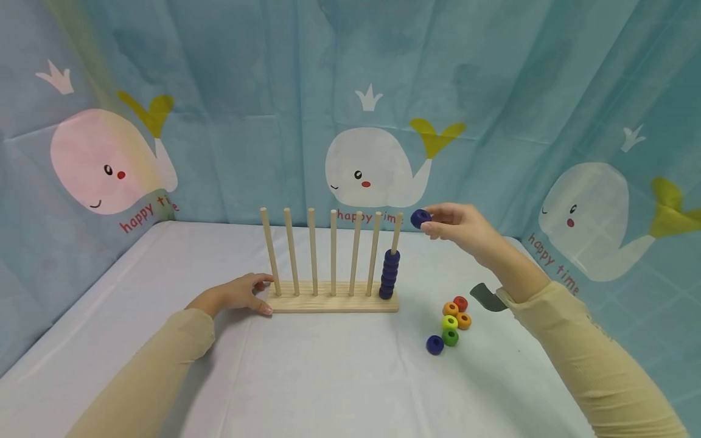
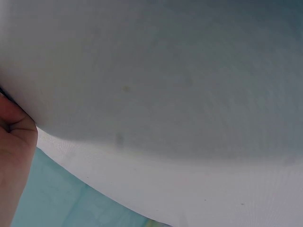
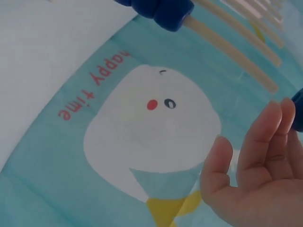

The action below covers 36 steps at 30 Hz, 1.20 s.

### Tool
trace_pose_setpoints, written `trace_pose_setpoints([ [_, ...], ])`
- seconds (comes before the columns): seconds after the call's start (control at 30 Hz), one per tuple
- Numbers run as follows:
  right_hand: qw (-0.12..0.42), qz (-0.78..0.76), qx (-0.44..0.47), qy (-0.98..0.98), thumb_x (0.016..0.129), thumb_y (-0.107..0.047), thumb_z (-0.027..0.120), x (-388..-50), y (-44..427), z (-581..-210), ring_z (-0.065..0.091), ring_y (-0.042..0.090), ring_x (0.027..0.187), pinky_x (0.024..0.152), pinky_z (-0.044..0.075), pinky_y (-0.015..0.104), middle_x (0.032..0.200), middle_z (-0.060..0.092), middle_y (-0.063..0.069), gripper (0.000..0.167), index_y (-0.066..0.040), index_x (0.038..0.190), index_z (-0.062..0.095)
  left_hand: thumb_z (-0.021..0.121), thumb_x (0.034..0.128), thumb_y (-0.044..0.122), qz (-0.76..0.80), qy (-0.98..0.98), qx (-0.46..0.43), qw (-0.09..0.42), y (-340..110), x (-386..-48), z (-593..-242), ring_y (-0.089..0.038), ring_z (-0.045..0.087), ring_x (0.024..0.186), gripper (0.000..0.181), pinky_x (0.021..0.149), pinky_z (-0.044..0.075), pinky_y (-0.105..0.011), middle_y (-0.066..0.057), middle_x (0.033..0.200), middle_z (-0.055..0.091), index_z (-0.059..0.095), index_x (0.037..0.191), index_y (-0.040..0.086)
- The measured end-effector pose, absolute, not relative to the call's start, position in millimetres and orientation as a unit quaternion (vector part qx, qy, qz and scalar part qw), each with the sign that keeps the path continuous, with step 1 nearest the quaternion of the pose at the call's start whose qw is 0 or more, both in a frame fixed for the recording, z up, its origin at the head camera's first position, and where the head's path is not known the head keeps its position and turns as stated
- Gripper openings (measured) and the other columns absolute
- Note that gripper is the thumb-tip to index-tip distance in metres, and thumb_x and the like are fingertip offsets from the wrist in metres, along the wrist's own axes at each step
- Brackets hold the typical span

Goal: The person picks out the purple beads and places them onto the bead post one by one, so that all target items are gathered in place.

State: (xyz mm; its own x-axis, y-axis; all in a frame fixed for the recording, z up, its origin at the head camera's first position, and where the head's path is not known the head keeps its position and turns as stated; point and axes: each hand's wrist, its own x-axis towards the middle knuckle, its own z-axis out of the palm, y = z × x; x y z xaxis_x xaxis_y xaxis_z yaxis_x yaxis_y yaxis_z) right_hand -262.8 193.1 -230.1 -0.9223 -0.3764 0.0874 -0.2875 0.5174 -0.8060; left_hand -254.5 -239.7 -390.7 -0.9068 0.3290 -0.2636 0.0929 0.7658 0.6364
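In the head view, a wooden peg stand (image 1: 334, 304) with several upright pegs stands on the white table. Dark blue beads (image 1: 389, 275) are stacked on its rightmost peg, the other pegs being bare. My right hand (image 1: 457, 226) pinches one more blue bead (image 1: 420, 219) just right of that peg's top, apart from it. This bead (image 3: 298, 111) shows only partly at the right wrist view's edge. At the stand's left end, my left hand (image 1: 241, 293) grips the base, thumb in front and fingers behind. The left wrist view shows only part of this hand (image 2: 16, 146).
Loose beads lie right of the stand: a red one (image 1: 460, 303), two orange ones (image 1: 464, 320), a yellow-green one (image 1: 449, 322), a green one (image 1: 451, 337) and a blue one (image 1: 435, 345). A blue whale-print curtain (image 1: 246, 152) hangs behind the table.
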Motion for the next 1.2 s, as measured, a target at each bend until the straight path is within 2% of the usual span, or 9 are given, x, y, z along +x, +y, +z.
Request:
trace_pose_setpoints([
  [0.2,0.033,-0.459,-0.187,0.868,0.096,-0.024,0.063,-267,185,-233,0.055,0.031,0.103,0.102,0.037,0.054,0.111,0.064,0.017,0.043,0.001,0.129,0.056,0.083,0.0775,0.025,0.318,0.923,0.114,0.182,-240,-255,-391,-0.047,0.039,0.121,0.085,0.103,0.028,-0.061,-0.03,0.126,0.044,0.037,0.142,-0.007],
  [0.4,0.006,-0.481,-0.196,0.854,0.096,-0.019,0.064,-273,177,-240,0.056,0.035,0.109,0.1,0.042,0.047,0.115,0.064,0.019,0.04,0.004,0.128,0.057,0.083,0.0779,0.024,0.32,0.922,0.116,0.183,-240,-254,-390,-0.047,0.039,0.122,0.085,0.103,0.028,-0.061,-0.031,0.126,0.044,0.037,0.142,-0.007],
  [0.57,-0.013,-0.482,-0.198,0.853,0.096,-0.018,0.064,-276,172,-241,0.057,0.032,0.109,0.099,0.044,0.044,0.117,0.063,0.02,0.039,0.005,0.127,0.057,0.083,0.0779,0.025,0.32,0.922,0.116,0.183,-240,-254,-391,-0.047,0.039,0.121,0.085,0.103,0.028,-0.061,-0.03,0.126,0.044,0.037,0.142,-0.007],
  [1.2,0.001,-0.467,-0.181,0.866,0.094,-0.018,0.066,-283,162,-237,0.056,0.029,0.109,0.1,0.042,0.048,0.115,0.065,0.019,0.037,0.003,0.124,0.06,0.083,0.0777,0.025,0.322,0.921,0.115,0.185,-241,-255,-392,-0.046,0.039,0.121,0.085,0.103,0.029,-0.061,-0.029,0.126,0.044,0.037,0.142,-0.006],
])
